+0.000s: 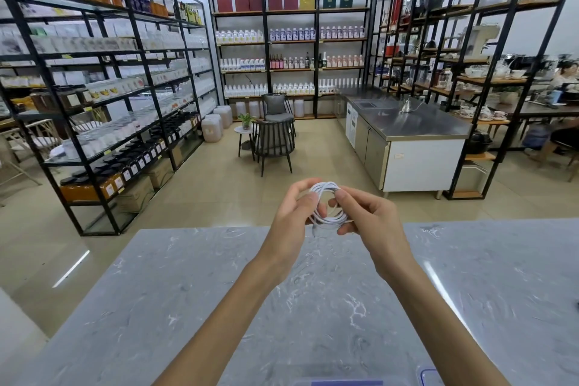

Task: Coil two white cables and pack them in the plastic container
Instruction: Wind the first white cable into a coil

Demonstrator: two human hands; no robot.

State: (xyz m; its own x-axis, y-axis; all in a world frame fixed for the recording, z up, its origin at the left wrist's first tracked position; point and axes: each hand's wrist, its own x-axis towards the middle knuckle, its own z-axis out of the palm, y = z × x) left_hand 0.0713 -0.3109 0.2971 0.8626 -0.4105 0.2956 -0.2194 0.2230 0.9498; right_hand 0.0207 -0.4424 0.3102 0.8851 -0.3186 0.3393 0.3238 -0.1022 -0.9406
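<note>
**Both hands hold a white cable coil above the worktop's far edge**

Far left: black metal shelving (103,97) stocked with jars, bottles and white packs. Left hand (289,213) raised over the far edge of the grey marbled worktop (175,307), forearm reaching in from the bottom of frame. Its fingers (308,197) are curled and pinching the left side of the white cable (327,202), thumb in front, other fingers behind the loops. Cable is wound into a small round coil of several turns, held in the air between both hands, clear of the worktop; a short loose end hangs below the coil. Right hand (372,218) grips the coil's right side, fingers pressed together on the strands, thumb tip on the upper loop. Second cable not visible. At the bottom edge, right of centre, the rim of a clear plastic container (426,375) with blue trim, mostly cut off; contents cannot be told. Right background: steel counter (419,125) and more shelving.
</note>
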